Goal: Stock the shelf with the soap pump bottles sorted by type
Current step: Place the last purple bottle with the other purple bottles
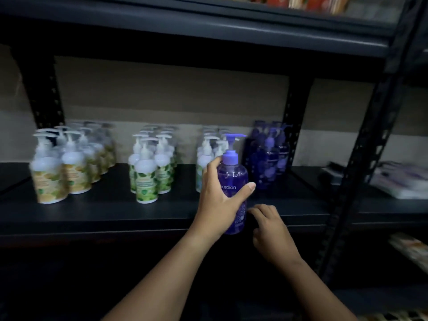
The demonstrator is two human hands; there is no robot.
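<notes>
Hands (pixel 245 209) hiding purple bottle (pixel 232 174) label

Left hand (pixel 217 202) grips purple bottle (pixel 232 179) upright over shelf (pixel 115 216) edge.

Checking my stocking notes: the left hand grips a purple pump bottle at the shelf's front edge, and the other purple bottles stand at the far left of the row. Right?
Not quite. The left hand does grip the purple pump bottle, but the head view shows the other purple bottles at the right end of the row.

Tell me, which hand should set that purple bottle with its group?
The left hand, probably: it already grips the purple soap bottle, just in front of the purple bottles. The right hand holds nothing.
</notes>
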